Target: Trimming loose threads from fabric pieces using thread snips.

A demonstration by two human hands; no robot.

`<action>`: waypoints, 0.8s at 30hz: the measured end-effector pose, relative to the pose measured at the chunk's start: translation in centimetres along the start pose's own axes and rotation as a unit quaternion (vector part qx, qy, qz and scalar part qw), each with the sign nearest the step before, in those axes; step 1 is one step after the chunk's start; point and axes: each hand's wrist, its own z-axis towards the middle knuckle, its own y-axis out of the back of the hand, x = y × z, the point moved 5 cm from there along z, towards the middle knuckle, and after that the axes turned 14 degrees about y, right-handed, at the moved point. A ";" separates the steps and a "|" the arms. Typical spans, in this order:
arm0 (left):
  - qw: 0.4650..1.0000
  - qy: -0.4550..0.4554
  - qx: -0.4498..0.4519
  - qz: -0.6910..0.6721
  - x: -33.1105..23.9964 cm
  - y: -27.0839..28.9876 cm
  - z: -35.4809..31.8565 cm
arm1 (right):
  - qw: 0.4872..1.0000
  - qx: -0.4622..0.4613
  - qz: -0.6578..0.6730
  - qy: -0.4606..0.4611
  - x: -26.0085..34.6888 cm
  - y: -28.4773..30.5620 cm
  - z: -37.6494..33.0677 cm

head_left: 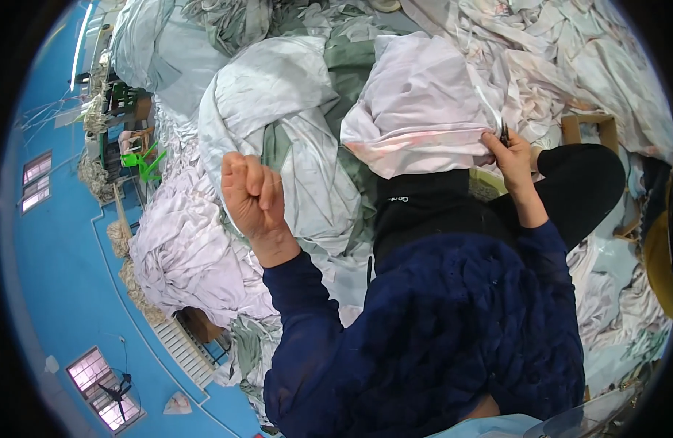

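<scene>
A pale pinkish-white cloth [424, 102] lies over my lap, its near edge folded and tinted with orange-pink patches. At that edge's right corner, my right hand [513, 157] is closed with the thumb pressed on the fabric. A slim dark tool [504, 133], perhaps small scissors, stands up by its fingers; most of it is hidden. My left hand [252, 193] is raised to the left, apart from the cloth, with its fingers curled into the palm. Whatever it may hold does not show. Beneath it spreads a bunched white cloth [278, 87].
Heaps of white fabric [190, 241] surround me, with green cloth [351, 66] among them. An open cardboard box [606, 131] stands to the right. At the far left are a bright green plastic chair [141, 160] and a blue wall [52, 248] with windows.
</scene>
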 end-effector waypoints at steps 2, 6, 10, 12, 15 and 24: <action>0.995 -0.021 0.065 -0.076 -0.9 -0.6 -0.6 | 0.999 -0.022 0.011 -0.021 0.3 0.1 0.2; 0.972 -0.106 0.111 -0.176 -4.2 -2.5 -2.4 | 0.997 -0.068 0.045 -0.010 1.0 0.8 0.7; 0.962 -0.119 0.111 -0.220 -8.7 -0.4 -3.0 | 0.996 -0.089 -0.005 -0.011 -0.2 3.0 1.0; 0.973 -0.153 0.039 -0.168 -12.4 2.2 -4.0 | 0.996 -0.086 -0.013 -0.017 -0.9 2.9 1.1; 0.964 -0.206 -0.034 -0.166 -17.3 7.7 -5.4 | 0.994 -0.096 -0.030 -0.034 -1.6 3.1 1.1; 0.890 0.013 -0.318 0.325 -2.4 4.8 -1.6 | 0.990 -0.102 -0.065 -0.078 -2.6 3.8 1.0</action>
